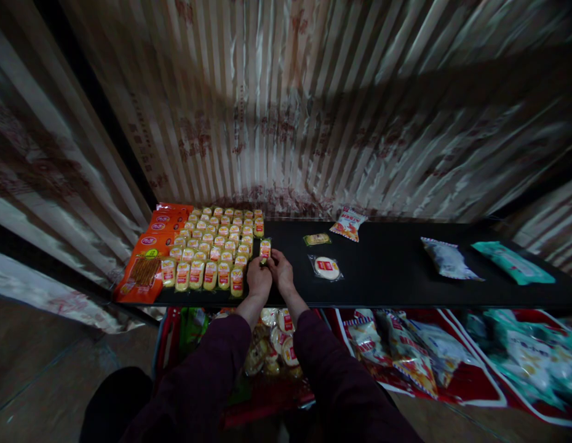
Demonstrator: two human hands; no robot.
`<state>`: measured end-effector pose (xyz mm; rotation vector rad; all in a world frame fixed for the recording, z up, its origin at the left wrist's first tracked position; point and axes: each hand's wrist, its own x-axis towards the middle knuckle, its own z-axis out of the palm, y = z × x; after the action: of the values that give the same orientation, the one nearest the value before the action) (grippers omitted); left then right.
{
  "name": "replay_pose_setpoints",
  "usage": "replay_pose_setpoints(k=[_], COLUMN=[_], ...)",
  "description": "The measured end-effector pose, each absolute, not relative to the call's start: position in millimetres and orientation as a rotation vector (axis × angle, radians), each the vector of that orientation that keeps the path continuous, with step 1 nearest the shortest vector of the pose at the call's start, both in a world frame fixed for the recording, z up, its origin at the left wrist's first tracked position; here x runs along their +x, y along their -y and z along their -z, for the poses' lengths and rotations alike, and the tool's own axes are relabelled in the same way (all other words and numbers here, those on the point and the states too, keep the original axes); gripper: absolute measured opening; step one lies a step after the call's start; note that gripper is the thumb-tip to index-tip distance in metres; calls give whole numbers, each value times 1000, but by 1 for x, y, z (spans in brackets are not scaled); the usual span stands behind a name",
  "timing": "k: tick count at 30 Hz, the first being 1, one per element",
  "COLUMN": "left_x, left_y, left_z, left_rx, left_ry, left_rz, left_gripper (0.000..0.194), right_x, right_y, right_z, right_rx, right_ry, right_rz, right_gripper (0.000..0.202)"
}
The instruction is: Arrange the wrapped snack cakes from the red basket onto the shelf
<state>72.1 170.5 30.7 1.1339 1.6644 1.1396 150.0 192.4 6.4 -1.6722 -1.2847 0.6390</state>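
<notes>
Both hands are together over the black shelf (382, 277), at the right side of the rows of small packaged cakes (207, 246). A single packaged cake (265, 248) with a red and white label stands out at my fingertips. My left hand (259, 280) pinches its lower end from the left. My right hand (281, 271) closes on the same end from the right. The fingertips partly hide the lower end of the wrapper. Left of the rows lie orange snack bags (152, 246), the front one showing brown sticks.
On the shelf are a yellow-wrapped biscuit (317, 239), a round white cracker pack (326, 267), a red and white bag (348, 224), a pale bag (449, 258) and a teal bag (512, 263). Red baskets (480, 384) of snacks stand below. A striped curtain (286, 111) hangs behind.
</notes>
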Motion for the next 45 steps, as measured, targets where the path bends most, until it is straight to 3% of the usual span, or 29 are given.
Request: replay_pose_setpoints(k=[18,25,36,45], left_x=[79,82,84,85], left_y=[-189,-198,-203,-204], left_z=[-28,-27,-29,-33], left_rx=[1138,1164,995,847], left_ry=[-1654,-1627,-1562,-1405], left_rz=[-1102,-1151,-1193,-1278], left_gripper=[42,34,44,36], right_x=[150,151,149,145], right_y=[-216,-224,-240,-248], right_z=[-11,-11,-10,-12], right_rx=[-1667,-1703,-1676,-1645], right_ry=[1306,1302,1274,1276], right_rz=[-604,-612,-631,-684], right_gripper=[29,31,32,33])
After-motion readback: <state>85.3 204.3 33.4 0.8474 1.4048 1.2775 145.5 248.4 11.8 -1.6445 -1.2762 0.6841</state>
